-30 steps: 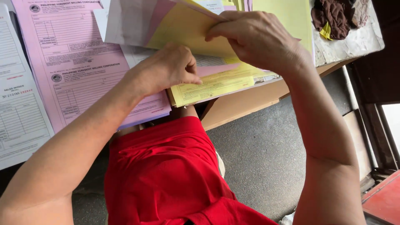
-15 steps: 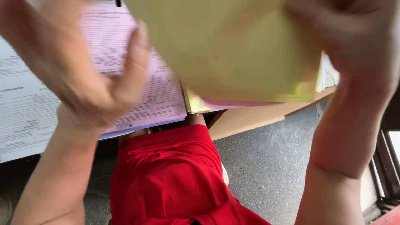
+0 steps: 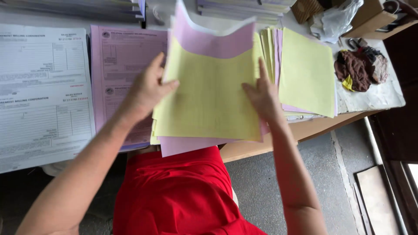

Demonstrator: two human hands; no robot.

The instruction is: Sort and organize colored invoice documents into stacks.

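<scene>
I hold a loose sheaf of paper forms [image 3: 209, 95] upright over the table edge, a yellow sheet facing me and pink sheets behind and below it. My left hand [image 3: 148, 89] grips its left edge, thumb in front. My right hand [image 3: 261, 93] grips its right edge, fingers spread on the yellow sheet. Behind the sheaf, to the right, lies a stack of yellow and pink sheets [image 3: 305, 72].
A pink forms stack [image 3: 117, 56] and a white forms stack [image 3: 43, 91] lie at the left on the table. Brown rags [image 3: 359, 69], a plastic bag and cardboard boxes sit at the far right. Red clothing [image 3: 174, 196] covers my lap; grey floor lies below right.
The view has lifted and steadied. My hands, earlier bent over the sheets near the camera, now hold a sheaf upright by both edges.
</scene>
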